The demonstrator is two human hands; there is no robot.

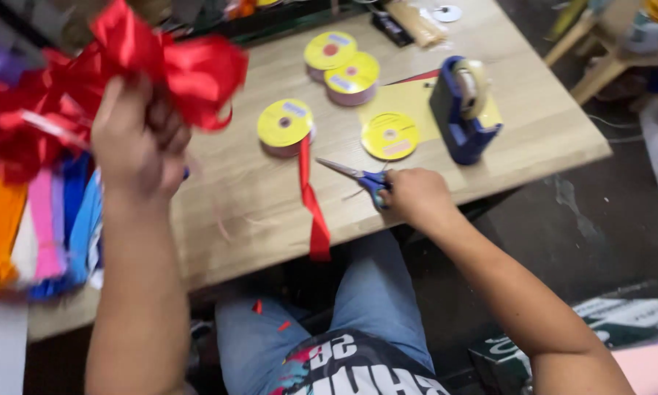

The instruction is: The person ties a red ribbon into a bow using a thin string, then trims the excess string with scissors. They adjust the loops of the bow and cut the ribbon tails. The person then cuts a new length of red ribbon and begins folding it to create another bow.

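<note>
My left hand [135, 139] is raised above the table's left side and is closed on a large red ribbon bow [164, 62] with many loops. My right hand [417, 197] rests near the table's front edge and grips the blue handles of a pair of scissors [358, 175], whose blades point left along the tabletop. A red ribbon strip [313, 205] trails from a yellow-topped spool [285, 126] and hangs over the front edge, just left of the scissor tips.
On the wooden table [256, 212] stand several more yellow-topped spools [342, 66], a flat yellow disc [390, 136], a yellow sheet and a blue tape dispenser [462, 110]. Coloured ribbons or paper strips [44, 219] lie at the left. Wooden furniture stands at top right.
</note>
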